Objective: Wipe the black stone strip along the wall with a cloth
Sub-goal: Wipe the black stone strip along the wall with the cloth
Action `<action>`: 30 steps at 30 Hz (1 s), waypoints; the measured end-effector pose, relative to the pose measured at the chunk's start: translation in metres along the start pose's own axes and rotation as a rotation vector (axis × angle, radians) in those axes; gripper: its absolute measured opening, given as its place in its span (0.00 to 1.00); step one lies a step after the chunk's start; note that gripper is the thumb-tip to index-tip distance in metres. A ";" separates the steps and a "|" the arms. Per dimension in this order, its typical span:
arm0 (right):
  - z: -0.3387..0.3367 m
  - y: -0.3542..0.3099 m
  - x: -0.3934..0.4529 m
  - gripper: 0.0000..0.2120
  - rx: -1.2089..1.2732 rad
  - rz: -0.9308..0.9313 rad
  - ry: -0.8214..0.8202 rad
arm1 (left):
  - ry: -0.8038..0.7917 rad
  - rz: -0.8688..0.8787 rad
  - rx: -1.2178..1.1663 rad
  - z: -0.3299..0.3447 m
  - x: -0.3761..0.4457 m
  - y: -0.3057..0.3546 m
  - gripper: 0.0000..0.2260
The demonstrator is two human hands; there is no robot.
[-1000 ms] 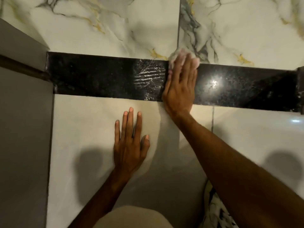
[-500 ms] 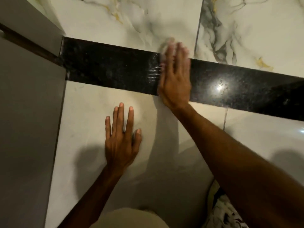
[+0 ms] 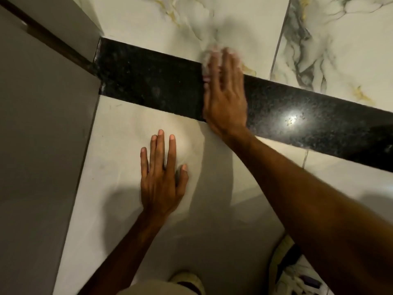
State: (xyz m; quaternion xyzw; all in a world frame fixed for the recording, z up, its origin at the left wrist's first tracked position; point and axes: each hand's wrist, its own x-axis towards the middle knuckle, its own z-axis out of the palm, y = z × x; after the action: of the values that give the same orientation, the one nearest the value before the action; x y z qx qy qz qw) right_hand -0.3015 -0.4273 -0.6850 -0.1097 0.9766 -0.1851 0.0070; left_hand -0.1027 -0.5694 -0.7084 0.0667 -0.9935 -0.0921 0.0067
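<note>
A speckled black stone strip [image 3: 153, 86] runs across the tiles from the grey panel at left down toward the right edge. My right hand [image 3: 225, 99] lies flat across the strip near its middle, fingers blurred, pressing a pale cloth [image 3: 209, 52] whose edge shows past the fingertips at the strip's upper border. Most of the cloth is hidden under the hand. My left hand [image 3: 162, 177] rests flat on the plain cream tile below the strip, fingers spread, holding nothing.
A grey panel [image 3: 42, 145] with a dark brown trim [image 3: 53, 42] bounds the strip's left end. White marble tiles with grey and gold veins [image 3: 331, 52] lie beyond the strip. A patterned shoe [image 3: 297, 275] shows at bottom right, beige clothing at the bottom edge.
My right hand has slid the cloth leftward along the strip, covering the streaky wet patch seen earlier. The camera view has tilted. The left hand stays planted on the cream tile.
</note>
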 end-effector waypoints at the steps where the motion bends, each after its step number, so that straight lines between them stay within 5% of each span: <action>1: 0.002 -0.008 -0.004 0.31 0.011 -0.106 -0.045 | 0.004 -0.009 0.002 0.000 -0.001 0.000 0.31; 5: -0.013 0.004 -0.086 0.29 0.031 -0.361 -0.199 | -0.013 -0.023 0.016 -0.008 0.000 0.004 0.31; 9: -0.034 0.057 -0.107 0.28 -0.030 -0.086 -0.088 | -0.030 -0.034 -0.007 -0.008 0.002 0.005 0.31; 13: -0.020 0.036 -0.037 0.30 -0.031 0.175 0.057 | 0.012 -0.063 0.008 -0.003 0.003 0.002 0.31; 18: 0.012 -0.038 -0.023 0.31 0.039 -0.279 -0.119 | 0.052 -0.200 0.046 -0.005 0.005 0.000 0.30; 21: 0.000 -0.017 -0.081 0.29 0.026 -0.406 -0.192 | 0.032 -0.175 0.061 -0.013 0.007 -0.012 0.31; 27: -0.031 0.046 -0.070 0.29 -0.017 0.174 0.026 | 0.043 -0.240 0.004 -0.015 0.011 -0.023 0.32; 30: -0.015 0.020 -0.011 0.30 0.013 0.191 0.039 | 0.056 -0.220 0.012 -0.009 0.010 -0.025 0.31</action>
State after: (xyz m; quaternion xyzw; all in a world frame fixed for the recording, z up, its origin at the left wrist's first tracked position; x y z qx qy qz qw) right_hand -0.2954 -0.4016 -0.6781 -0.0126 0.9813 -0.1920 0.0062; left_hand -0.1088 -0.5965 -0.7042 0.1780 -0.9801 -0.0842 0.0238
